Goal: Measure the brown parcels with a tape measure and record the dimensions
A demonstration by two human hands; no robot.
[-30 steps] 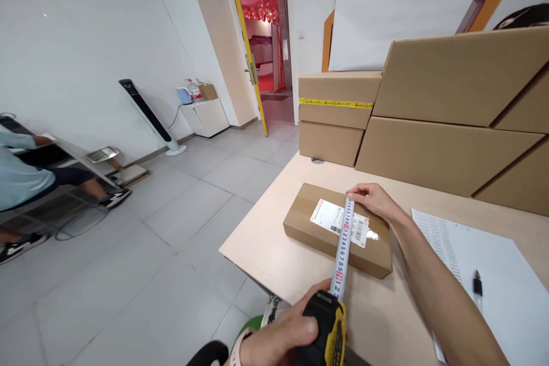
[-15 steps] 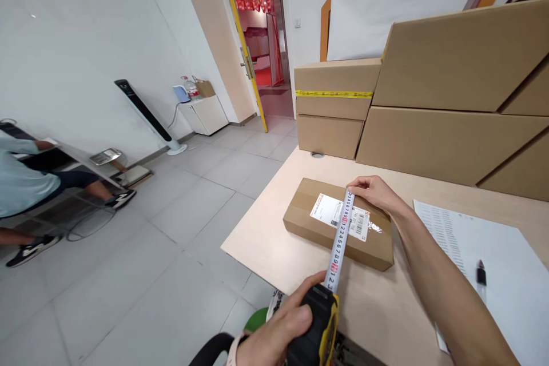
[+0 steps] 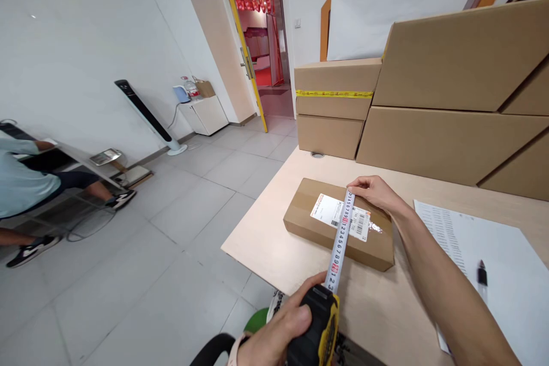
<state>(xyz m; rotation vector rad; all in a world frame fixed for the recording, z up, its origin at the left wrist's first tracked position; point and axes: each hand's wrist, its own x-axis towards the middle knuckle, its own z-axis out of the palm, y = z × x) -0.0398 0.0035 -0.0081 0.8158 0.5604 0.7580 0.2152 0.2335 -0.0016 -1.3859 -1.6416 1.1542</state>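
Note:
A flat cardboard box [image 3: 309,214] with a white shipping label [image 3: 330,210] lies near the left end of the wooden table [image 3: 266,249]. My left hand [image 3: 278,334] is closed round the black and yellow case of a tape measure [image 3: 317,329] at the table's near edge. The white tape blade [image 3: 341,237] runs from the case across the box's width. My right hand [image 3: 373,191] pinches the blade's end against the far edge of the box.
Large cardboard cartons [image 3: 446,91] are stacked along the back of the table, one with yellow tape [image 3: 334,94]. A printed sheet [image 3: 489,257] with a pen [image 3: 482,275] lies at the right. A seated person [image 3: 26,183] is at far left, past open tiled floor.
From one second ago the view shifted slightly, and the tape measure case dropped lower in the picture. Over the last half second nothing has visibly moved.

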